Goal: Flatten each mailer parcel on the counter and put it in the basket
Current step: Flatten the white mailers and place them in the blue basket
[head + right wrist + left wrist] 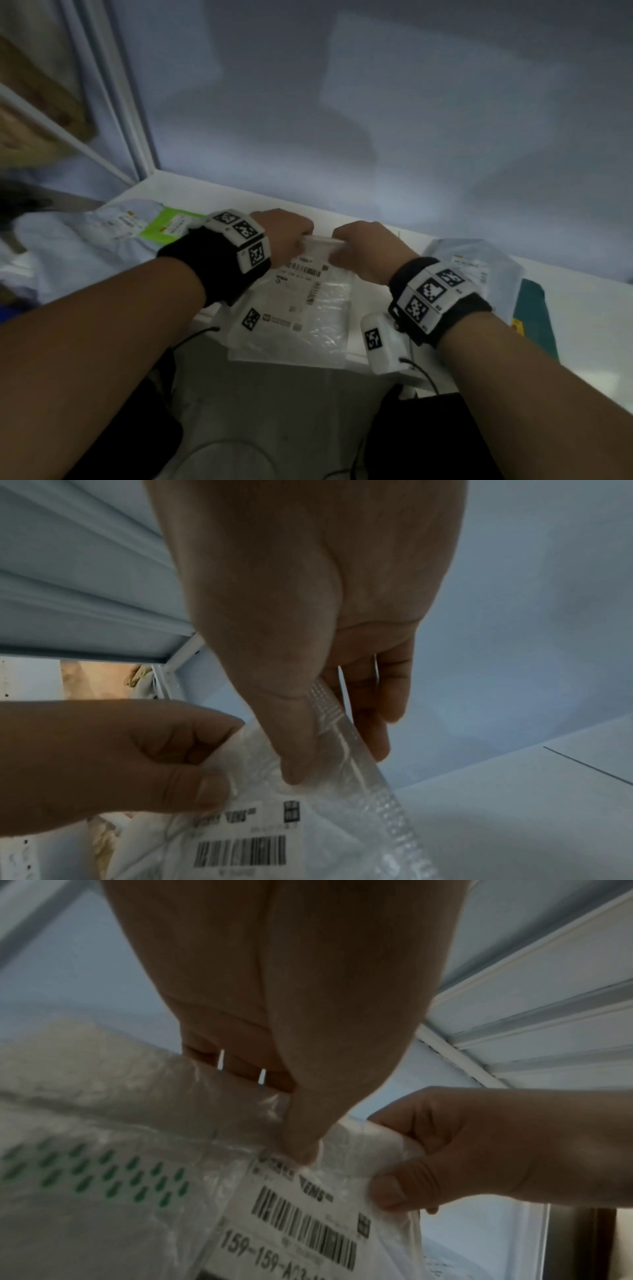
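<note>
A clear plastic mailer (pixel 301 315) with a white barcode label hangs in front of me over the white counter's (pixel 582 329) near edge. My left hand (pixel 287 236) pinches its top edge on the left, thumb in front, fingers behind. My right hand (pixel 363 246) pinches the same edge on the right. In the left wrist view my left hand (pixel 301 1148) holds the mailer (pixel 143 1153) just above the label, with my right hand (pixel 445 1156) beside it. In the right wrist view my right hand (pixel 308 767) grips the mailer's (pixel 346 840) sealed strip, next to my left hand (pixel 164 761). No basket is in view.
Pale mailers, one with a green label (pixel 164 222), lie heaped at the counter's left. Another pale mailer (pixel 476 263) and a teal package (pixel 531 315) lie at the right. A wall (pixel 376 120) rises right behind the counter. Shelving (pixel 44 113) stands at the far left.
</note>
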Demonstrator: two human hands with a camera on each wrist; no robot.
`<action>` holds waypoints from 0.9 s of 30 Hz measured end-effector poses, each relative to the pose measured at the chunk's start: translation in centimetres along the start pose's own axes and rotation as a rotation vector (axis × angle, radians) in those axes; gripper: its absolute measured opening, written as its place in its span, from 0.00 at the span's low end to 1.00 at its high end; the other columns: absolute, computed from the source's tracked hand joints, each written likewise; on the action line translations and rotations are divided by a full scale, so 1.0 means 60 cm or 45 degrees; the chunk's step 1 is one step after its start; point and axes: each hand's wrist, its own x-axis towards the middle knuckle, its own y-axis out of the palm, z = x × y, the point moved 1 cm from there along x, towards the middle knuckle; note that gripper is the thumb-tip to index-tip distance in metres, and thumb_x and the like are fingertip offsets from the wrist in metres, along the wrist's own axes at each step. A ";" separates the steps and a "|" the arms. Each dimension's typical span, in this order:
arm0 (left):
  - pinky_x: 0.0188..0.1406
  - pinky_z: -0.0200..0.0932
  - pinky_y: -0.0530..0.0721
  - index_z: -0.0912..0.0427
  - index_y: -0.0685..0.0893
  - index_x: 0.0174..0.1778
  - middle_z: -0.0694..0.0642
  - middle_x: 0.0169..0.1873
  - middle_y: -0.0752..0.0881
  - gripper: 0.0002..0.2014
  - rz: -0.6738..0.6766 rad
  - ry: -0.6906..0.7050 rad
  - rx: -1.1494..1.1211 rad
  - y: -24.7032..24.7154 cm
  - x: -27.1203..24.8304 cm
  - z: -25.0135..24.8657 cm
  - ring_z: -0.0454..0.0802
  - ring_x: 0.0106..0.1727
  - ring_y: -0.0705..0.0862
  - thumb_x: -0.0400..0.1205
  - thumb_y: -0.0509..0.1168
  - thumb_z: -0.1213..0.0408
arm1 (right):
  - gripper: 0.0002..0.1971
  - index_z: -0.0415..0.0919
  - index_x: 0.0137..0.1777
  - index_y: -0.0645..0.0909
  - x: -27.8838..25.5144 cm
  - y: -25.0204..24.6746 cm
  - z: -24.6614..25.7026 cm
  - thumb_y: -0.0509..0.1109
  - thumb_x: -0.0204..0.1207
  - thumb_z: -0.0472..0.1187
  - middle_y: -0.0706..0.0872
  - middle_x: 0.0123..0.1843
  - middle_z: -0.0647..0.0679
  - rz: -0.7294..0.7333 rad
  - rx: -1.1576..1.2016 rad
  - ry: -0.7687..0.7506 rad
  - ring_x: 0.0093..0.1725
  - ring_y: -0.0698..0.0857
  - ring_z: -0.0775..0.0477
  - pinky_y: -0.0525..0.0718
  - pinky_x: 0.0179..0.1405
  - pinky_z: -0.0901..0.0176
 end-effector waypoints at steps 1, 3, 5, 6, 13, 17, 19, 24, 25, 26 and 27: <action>0.54 0.50 0.80 0.47 0.75 0.46 0.49 0.44 0.80 0.02 0.012 -0.009 -0.018 0.000 0.001 0.001 0.52 0.48 0.79 0.84 0.60 0.55 | 0.11 0.50 0.34 0.73 0.005 0.004 0.005 0.68 0.77 0.44 0.79 0.37 0.54 -0.003 -0.003 -0.006 0.41 0.80 0.48 0.75 0.40 0.57; 0.52 0.49 0.81 0.47 0.77 0.45 0.49 0.43 0.81 0.06 0.002 0.019 -0.041 -0.003 0.007 -0.002 0.51 0.46 0.80 0.83 0.60 0.51 | 0.14 0.51 0.31 0.71 0.013 0.004 0.015 0.67 0.79 0.45 0.78 0.34 0.56 -0.044 0.025 -0.032 0.38 0.80 0.49 0.75 0.39 0.57; 0.49 0.49 0.81 0.47 0.76 0.41 0.48 0.39 0.80 0.11 -0.031 0.040 -0.038 -0.007 0.011 -0.008 0.51 0.43 0.80 0.84 0.57 0.47 | 0.12 0.50 0.34 0.75 0.017 -0.001 0.024 0.66 0.80 0.46 0.80 0.36 0.54 -0.079 0.063 -0.051 0.39 0.80 0.49 0.77 0.42 0.55; 0.49 0.48 0.81 0.47 0.76 0.39 0.48 0.38 0.80 0.12 -0.050 0.045 -0.031 -0.009 0.013 -0.011 0.51 0.42 0.80 0.85 0.56 0.46 | 0.09 0.49 0.38 0.77 0.017 -0.004 0.026 0.66 0.81 0.46 0.82 0.39 0.52 -0.088 0.064 -0.065 0.42 0.81 0.48 0.79 0.45 0.54; 0.42 0.44 0.75 0.52 0.83 0.45 0.50 0.42 0.82 0.08 -0.137 0.092 -0.011 -0.014 0.014 -0.015 0.49 0.42 0.79 0.84 0.60 0.55 | 0.03 0.48 0.50 0.81 0.012 -0.012 0.020 0.65 0.83 0.42 0.79 0.42 0.52 -0.129 -0.037 -0.163 0.43 0.77 0.50 0.71 0.44 0.59; 0.42 0.45 0.75 0.49 0.80 0.37 0.47 0.35 0.78 0.10 -0.216 0.096 -0.055 -0.016 0.015 -0.008 0.50 0.41 0.78 0.84 0.61 0.53 | 0.05 0.48 0.45 0.77 0.015 -0.011 0.020 0.63 0.84 0.43 0.79 0.40 0.52 -0.206 -0.057 -0.184 0.41 0.77 0.50 0.69 0.42 0.60; 0.42 0.46 0.75 0.46 0.73 0.32 0.45 0.33 0.76 0.12 -0.215 0.080 -0.091 -0.014 0.015 -0.006 0.51 0.41 0.79 0.83 0.61 0.53 | 0.06 0.47 0.45 0.76 0.016 -0.014 0.017 0.63 0.84 0.42 0.78 0.41 0.52 -0.205 -0.019 -0.174 0.42 0.77 0.50 0.69 0.42 0.60; 0.52 0.49 0.79 0.50 0.76 0.47 0.48 0.45 0.77 0.02 -0.195 0.060 -0.111 -0.016 0.008 -0.006 0.50 0.48 0.78 0.84 0.60 0.58 | 0.04 0.45 0.47 0.75 0.013 -0.027 0.005 0.62 0.84 0.39 0.79 0.46 0.52 -0.220 0.055 -0.180 0.45 0.76 0.51 0.65 0.38 0.63; 0.52 0.50 0.79 0.51 0.76 0.47 0.49 0.45 0.78 0.02 -0.206 0.052 -0.111 -0.019 0.008 -0.005 0.51 0.48 0.78 0.84 0.60 0.59 | 0.03 0.44 0.48 0.75 0.012 -0.030 0.004 0.63 0.84 0.39 0.79 0.46 0.51 -0.243 0.077 -0.165 0.45 0.76 0.50 0.65 0.36 0.61; 0.52 0.50 0.80 0.51 0.76 0.46 0.49 0.44 0.78 0.03 -0.214 0.041 -0.110 -0.021 0.007 -0.003 0.52 0.48 0.79 0.84 0.60 0.59 | 0.03 0.43 0.48 0.76 0.012 -0.032 0.002 0.63 0.84 0.40 0.79 0.46 0.50 -0.261 0.095 -0.150 0.45 0.76 0.50 0.66 0.35 0.61; 0.52 0.50 0.80 0.51 0.76 0.43 0.50 0.43 0.78 0.04 -0.227 0.034 -0.107 -0.023 0.007 -0.002 0.53 0.48 0.79 0.83 0.60 0.59 | 0.03 0.43 0.48 0.76 0.012 -0.033 0.001 0.63 0.84 0.40 0.80 0.45 0.50 -0.268 0.110 -0.140 0.45 0.77 0.49 0.67 0.35 0.60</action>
